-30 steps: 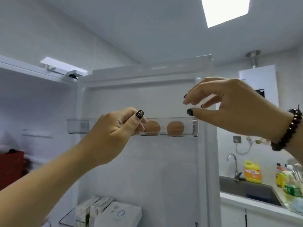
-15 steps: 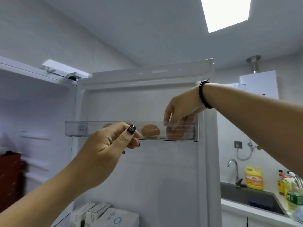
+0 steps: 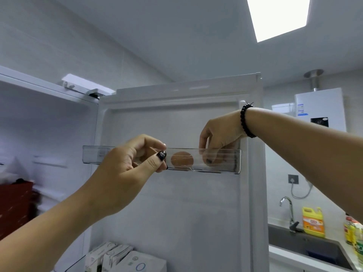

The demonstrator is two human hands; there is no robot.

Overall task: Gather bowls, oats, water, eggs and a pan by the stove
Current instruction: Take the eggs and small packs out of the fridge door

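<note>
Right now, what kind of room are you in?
Most likely a home kitchen. An open fridge door has eggs in its clear shelf, and off to the right there is a sink with a tap and a yellow soap bottle.

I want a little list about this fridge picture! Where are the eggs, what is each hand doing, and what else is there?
place: open fridge door, with a clear door shelf up high
eggs: one egg sits free in the shelf; a second egg is under the right hand's fingers
right hand: reaches down into the shelf, fingers round the second egg
left hand: fingers curled in front of the shelf; whether it holds anything cannot be told
nearby: sink, tap, yellow bottle, cartons low in the door
</note>
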